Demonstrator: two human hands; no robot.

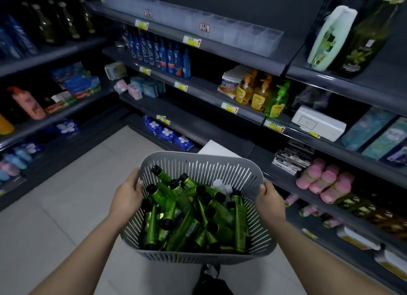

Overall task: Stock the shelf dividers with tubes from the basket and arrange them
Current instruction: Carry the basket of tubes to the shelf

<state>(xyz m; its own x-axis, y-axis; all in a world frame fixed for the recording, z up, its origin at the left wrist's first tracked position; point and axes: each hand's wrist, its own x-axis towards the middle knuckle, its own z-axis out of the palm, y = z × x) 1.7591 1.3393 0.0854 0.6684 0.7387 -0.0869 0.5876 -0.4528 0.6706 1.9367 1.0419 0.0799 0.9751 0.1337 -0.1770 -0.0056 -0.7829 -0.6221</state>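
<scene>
Both hands were on the basket [202,170], one per side. My left hand [128,193] curled over the left rim and my right hand [269,199] gripped the right rim, thumbs on the inside. The basket was held low in front of me over the floor, facing the shelving. Green tubes [176,208] with black caps lay piled loose inside it, crossing each other, none sorted. Something white showed at the far right of the pile; I couldn't tell what it was. The clear shelf dividers [231,30] sat on the top shelf, up and ahead, well apart from the basket, and they looked empty.

Handling, my read: the basket was full, so fairly heavy, and its slotted plastic wall probably flexes, so the two-hand rim hold made sense. One hand would have to come free before any picking. The tubes looked light, soft-bodied and glossy, so likely a bit slippery, and a hard mid-body squeeze could dent them. The best hold is near the cap end, on the stiffer shoulder, taking the top tubes first and drawing them out lengthwise. No stocking was done yet.
</scene>
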